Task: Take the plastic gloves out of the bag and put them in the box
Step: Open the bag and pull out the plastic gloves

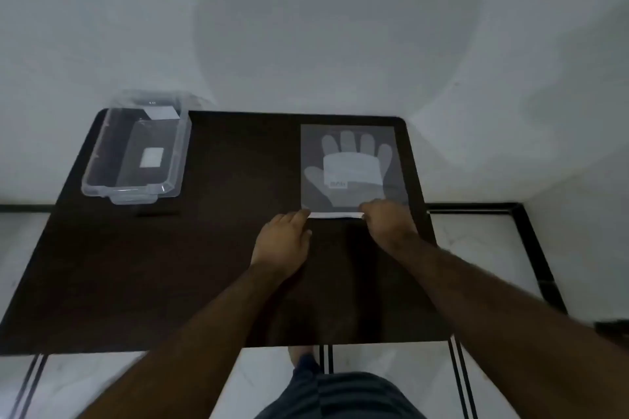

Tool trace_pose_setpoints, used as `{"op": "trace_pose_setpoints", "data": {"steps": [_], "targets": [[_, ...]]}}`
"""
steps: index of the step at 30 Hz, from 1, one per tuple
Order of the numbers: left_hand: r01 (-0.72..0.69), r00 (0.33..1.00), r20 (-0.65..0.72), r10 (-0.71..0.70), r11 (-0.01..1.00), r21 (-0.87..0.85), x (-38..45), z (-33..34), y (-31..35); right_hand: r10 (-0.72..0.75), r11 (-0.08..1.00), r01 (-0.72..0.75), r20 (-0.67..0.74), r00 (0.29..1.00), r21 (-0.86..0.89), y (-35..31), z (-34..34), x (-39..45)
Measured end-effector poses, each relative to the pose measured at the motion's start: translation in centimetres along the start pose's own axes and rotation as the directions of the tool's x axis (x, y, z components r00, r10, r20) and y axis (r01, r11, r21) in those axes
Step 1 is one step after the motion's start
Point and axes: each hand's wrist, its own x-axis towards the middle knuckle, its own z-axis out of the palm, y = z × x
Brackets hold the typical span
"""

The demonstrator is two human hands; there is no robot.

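Note:
A clear flat bag lies at the back right of the dark table. Pale plastic gloves show through it, fingers pointing away from me, with a white label across the palm. A white strip runs along the bag's near edge. My left hand pinches the left end of that strip. My right hand grips the right end, covering the bag's near right corner. An open clear plastic box stands at the back left corner, apart from both hands.
A white wall rises right behind the table. The table's right edge runs close to the bag. Pale floor tiles with black borders lie to the right and in front, where my foot and striped shorts show.

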Motion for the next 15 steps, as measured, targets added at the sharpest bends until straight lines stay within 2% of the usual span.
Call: {"op": "trace_pose_setpoints", "data": {"steps": [3, 9, 15], "targets": [[0.002, 1.0, 0.027, -0.001, 0.999, -0.04, 1.5, 1.0, -0.1, -0.029, 0.997, 0.025, 0.049, 0.998, 0.067, 0.7, 0.2, 1.9], [-0.019, 0.996, 0.084, 0.023, 0.999, -0.046, 3.7, 2.3, 0.8, -0.119, 0.993, 0.12, 0.21, 0.97, 0.007, 1.6, 0.0, 4.5], [-0.054, 0.996, 0.064, 0.058, 0.997, -0.06, 4.9, 3.3, 1.8, -0.209, 0.978, 0.204, 0.223, 0.952, 0.046, 2.4, 0.0, 5.4]]}}
